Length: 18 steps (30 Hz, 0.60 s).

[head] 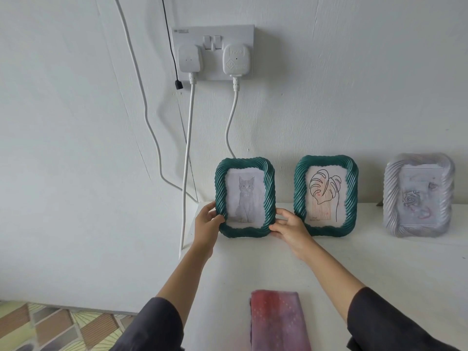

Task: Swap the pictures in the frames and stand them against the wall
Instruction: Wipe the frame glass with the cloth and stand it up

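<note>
A green twisted-rope frame with a grey kitten picture (245,197) stands upright on the white table (253,262) by the wall. My left hand (208,220) grips its lower left edge and my right hand (288,228) grips its lower right corner. Just to its right a second green frame with a leaf line drawing (326,195) leans against the wall, untouched. Further right stands a pale lilac frame with a faint rose picture (419,195).
A folded red and purple cloth (277,321) lies at the table's near edge between my arms. A double wall socket (214,53) with two white plugs sits above, its cables (187,160) hanging down past the table's left end. Patterned floor (50,325) shows at lower left.
</note>
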Tool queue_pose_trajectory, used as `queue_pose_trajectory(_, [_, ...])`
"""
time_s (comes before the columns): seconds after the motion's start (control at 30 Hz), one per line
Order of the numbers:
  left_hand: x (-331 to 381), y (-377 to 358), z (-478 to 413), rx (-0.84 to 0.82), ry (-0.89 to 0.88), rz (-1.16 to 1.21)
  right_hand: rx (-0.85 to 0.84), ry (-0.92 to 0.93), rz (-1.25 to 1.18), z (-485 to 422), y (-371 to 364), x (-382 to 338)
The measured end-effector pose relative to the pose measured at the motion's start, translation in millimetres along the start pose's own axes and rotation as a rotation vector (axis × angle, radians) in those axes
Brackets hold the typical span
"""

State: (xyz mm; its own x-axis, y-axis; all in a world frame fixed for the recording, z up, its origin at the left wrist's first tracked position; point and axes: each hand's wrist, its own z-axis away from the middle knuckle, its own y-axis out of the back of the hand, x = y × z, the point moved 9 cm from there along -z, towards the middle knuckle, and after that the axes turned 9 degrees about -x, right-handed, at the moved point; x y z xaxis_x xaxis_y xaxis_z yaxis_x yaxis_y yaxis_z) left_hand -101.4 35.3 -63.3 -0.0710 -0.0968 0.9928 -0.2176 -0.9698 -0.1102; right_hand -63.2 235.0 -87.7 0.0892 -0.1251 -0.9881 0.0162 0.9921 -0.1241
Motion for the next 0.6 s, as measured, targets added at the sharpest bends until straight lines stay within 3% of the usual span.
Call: queue_pose_trajectory(0.6, [-0.9, 1.7, 4.5, 0.033, 0.015, -0.011, -0.022, -0.021, 0.071, 4.9, -3.7, -2.2])
